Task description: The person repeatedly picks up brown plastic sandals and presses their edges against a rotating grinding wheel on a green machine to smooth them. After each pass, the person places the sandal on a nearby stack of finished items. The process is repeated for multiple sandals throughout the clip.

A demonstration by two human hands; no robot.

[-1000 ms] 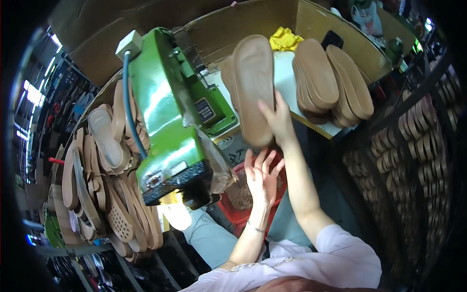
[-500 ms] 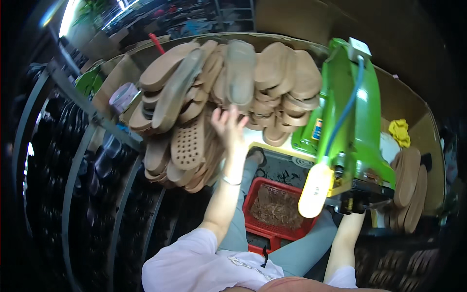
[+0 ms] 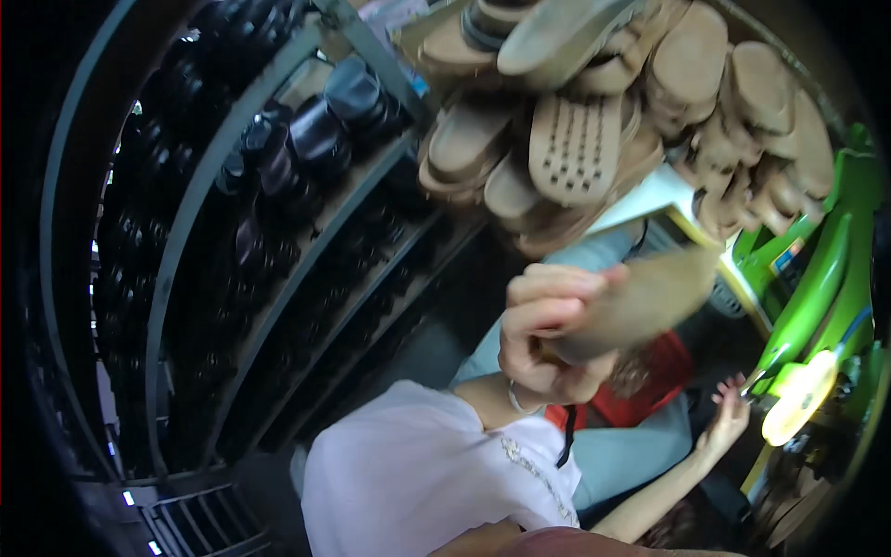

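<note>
My left hand (image 3: 557, 325) is closed around one end of a greyish-tan slipper (image 3: 650, 302), held up over my lap and smeared by motion. My right hand (image 3: 724, 418) is at the lower front of a green machine (image 3: 807, 288), its fingers spread and holding nothing that I can see. A bright oval lamp (image 3: 798, 399) glows just right of that hand. Above my left hand, tan slippers (image 3: 687, 60) are piled on a white tabletop (image 3: 657, 193). One of them, a slipper with a hole-studded sole (image 3: 575, 148), faces me.
On the left stands a grey metal rack (image 3: 325, 232) filled with black shoes (image 3: 320, 135). A red basket (image 3: 650, 381) holding brown scraps sits between my legs. More tan soles (image 3: 789, 511) lie at the lower right.
The view has swung left. My left hand has left the pile and come back toward me with a slipper. My right hand, earlier partly hidden under the machine, now shows with fingers spread.
</note>
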